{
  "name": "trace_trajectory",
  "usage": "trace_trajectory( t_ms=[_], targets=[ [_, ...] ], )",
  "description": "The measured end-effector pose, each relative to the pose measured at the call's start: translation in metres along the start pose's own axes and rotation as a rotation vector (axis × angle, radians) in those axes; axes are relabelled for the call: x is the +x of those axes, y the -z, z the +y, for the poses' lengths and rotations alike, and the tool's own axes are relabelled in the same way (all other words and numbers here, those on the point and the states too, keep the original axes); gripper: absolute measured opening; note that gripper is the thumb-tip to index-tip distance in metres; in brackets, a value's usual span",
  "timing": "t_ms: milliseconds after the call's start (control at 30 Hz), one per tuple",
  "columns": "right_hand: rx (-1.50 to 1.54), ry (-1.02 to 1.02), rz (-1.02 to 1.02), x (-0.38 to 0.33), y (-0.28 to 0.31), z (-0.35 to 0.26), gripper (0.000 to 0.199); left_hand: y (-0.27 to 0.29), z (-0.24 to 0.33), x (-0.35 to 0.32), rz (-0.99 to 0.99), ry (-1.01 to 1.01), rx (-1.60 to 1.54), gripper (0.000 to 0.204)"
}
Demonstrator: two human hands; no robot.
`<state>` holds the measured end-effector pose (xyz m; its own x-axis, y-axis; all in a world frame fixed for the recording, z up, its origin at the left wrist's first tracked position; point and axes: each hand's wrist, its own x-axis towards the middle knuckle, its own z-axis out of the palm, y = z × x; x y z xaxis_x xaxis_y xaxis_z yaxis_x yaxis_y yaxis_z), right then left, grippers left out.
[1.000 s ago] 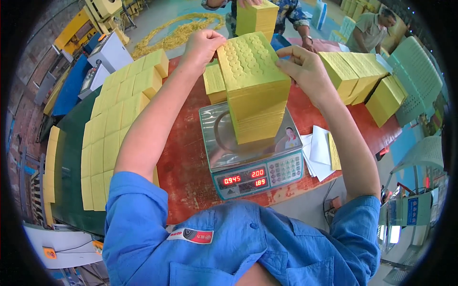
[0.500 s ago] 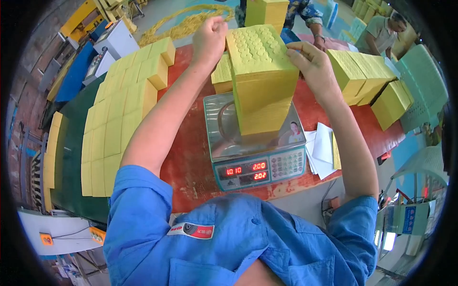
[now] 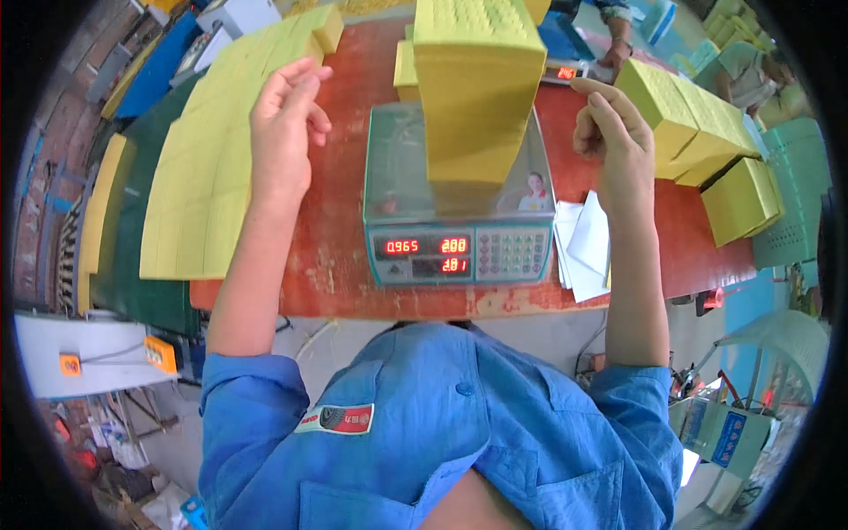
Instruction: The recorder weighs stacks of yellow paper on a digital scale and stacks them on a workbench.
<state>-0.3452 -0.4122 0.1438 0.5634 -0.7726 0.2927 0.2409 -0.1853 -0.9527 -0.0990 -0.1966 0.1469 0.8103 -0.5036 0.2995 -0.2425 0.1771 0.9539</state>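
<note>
A tall stack of yellow paper stands upright on the digital scale, its top embossed with rows of round marks. Red digits glow on the scale's front panel. My left hand is held in the air left of the stack, fingers loosely bent and apart, holding nothing. On the other side, my right hand hovers over the red table with its fingers half curled and nothing in them. Neither hand touches the paper.
Rows of yellow paper stacks line the left side on a green surface. More yellow stacks stand at the right of the red table. White sheets lie beside the scale. A co-worker's hand is near a second scale behind.
Both hands have let go of the stack's top edges and moved outward, left and right. The stack stays on the scale, and its displayed digits have changed. The view has shifted.
</note>
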Motion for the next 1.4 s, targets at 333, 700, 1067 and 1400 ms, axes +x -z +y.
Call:
trace_trajectory(
  t_ms=[333,700,1067,1400],
  targets=[
    [0.027,-0.155,-0.161,-0.049,0.030,0.022,0.025,0.004,0.003,-0.062,0.056,0.017,0.051,0.027],
    [0.036,-0.153,-0.214,-0.049,0.040,0.025,0.025,-0.026,0.024,-0.049,-0.029,-0.180,0.147,0.020],
    [0.085,-0.256,-0.213,-0.065,0.042,0.034,0.020,-0.087,0.052,0.024,-0.405,-0.607,0.556,0.026],
    [0.053,-0.281,-0.117,-0.066,0.033,0.033,0.018,-0.092,0.057,0.046,-0.568,-0.610,0.713,0.019]
  ],
)
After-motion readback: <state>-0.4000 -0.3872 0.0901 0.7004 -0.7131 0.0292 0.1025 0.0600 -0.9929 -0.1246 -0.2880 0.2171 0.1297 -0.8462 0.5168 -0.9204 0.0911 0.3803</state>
